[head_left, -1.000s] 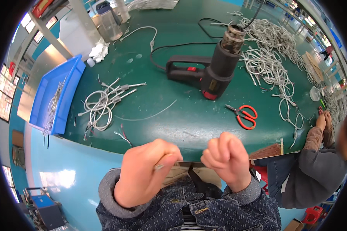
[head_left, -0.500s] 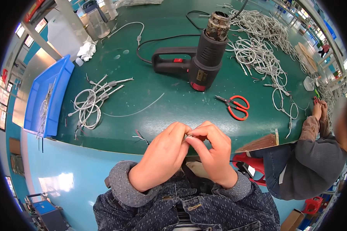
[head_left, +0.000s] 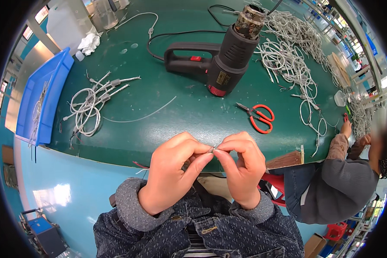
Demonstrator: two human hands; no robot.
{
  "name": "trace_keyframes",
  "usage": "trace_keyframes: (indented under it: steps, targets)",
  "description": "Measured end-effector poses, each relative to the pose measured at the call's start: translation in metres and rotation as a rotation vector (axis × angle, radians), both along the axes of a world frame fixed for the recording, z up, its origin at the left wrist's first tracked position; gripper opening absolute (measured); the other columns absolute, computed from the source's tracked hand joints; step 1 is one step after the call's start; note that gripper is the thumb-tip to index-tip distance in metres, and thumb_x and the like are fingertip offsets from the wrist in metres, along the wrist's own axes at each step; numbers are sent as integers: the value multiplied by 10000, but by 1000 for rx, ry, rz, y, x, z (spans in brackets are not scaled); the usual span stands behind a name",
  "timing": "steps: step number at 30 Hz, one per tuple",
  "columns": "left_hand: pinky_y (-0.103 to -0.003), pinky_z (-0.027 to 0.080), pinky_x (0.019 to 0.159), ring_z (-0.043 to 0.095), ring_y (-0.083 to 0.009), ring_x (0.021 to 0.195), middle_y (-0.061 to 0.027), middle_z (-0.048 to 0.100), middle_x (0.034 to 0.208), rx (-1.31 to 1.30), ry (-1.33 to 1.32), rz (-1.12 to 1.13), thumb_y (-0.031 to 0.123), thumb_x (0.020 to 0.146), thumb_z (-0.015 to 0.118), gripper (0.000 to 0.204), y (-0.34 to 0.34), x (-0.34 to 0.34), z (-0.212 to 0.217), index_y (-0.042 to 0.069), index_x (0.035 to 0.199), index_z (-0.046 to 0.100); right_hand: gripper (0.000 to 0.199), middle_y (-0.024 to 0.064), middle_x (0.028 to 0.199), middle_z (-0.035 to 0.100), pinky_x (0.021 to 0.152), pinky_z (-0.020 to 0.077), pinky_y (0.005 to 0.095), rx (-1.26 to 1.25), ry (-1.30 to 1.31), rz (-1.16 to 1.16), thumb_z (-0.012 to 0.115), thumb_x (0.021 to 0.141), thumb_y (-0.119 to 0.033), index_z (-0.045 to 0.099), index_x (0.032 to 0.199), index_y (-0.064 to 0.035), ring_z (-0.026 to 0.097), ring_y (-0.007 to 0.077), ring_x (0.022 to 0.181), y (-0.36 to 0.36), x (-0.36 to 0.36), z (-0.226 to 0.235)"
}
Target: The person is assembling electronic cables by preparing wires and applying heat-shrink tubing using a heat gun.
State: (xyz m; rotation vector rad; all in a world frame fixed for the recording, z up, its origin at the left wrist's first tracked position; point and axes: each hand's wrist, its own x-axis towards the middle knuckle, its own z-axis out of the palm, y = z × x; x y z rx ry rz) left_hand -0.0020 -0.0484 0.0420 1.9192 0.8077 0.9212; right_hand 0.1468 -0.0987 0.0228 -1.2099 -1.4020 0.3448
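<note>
Green counter carries heat gun, orange scissors, coiled wire bundle. Left hand and right hand, apart one second ago, now joined below counter edge. Both grips pinch small metal-tipped piece, probably wire end; assembly work in progress.

bench: matt green, a little scuffed | heat gun: matt black plastic, worn metal nozzle | scissors: glossy orange plastic handles | tray: smooth blue plastic | sleeves: rough denim cloth

Both hands, left and right, pinch a small metal piece together near the green table.
</note>
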Motion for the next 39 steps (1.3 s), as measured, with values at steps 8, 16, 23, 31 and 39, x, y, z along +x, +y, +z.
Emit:
trace_keyframes:
  steps: [8,16,23,31,39]
  targets:
    - [-239,485,590,593,-136,693,-88,597,813,-52,-28,-38,8,810,673,97,0,-1,-1,-38,887,636,205,111,820,604,634,452,272,32,24,68,695,710,109,580,846,7,570,183,732,2,4,-1]
    - [-216,403,544,526,-96,667,-66,564,827,-101,-106,-22,18,850,644,86,-3,3,-9,-29,922,634,219,106,809,602,623,450,269,58,-32,66,704,701,107,576,844,1,568,182,726,1,5,1]
    - [-206,388,565,509,-94,681,-67,564,829,-21,-135,32,35,852,656,101,-6,6,-8,-27,929,638,219,105,777,600,600,442,266,64,44,-21,702,694,111,588,851,8,565,182,703,1,-4,-3]
    - [-202,379,557,504,-91,671,-61,563,810,-66,-153,27,41,846,668,111,-8,4,-8,-26,929,640,216,109,755,611,557,433,260,148,-103,-49,707,695,104,606,863,15,565,184,659,0,-1,-2]
    - [-242,377,506,484,-124,583,-64,543,737,-78,-122,65,45,835,667,78,-12,2,-8,-12,881,641,207,107,742,613,536,427,262,145,-128,-7,715,687,96,606,844,16,559,189,637,-1,-1,-2]
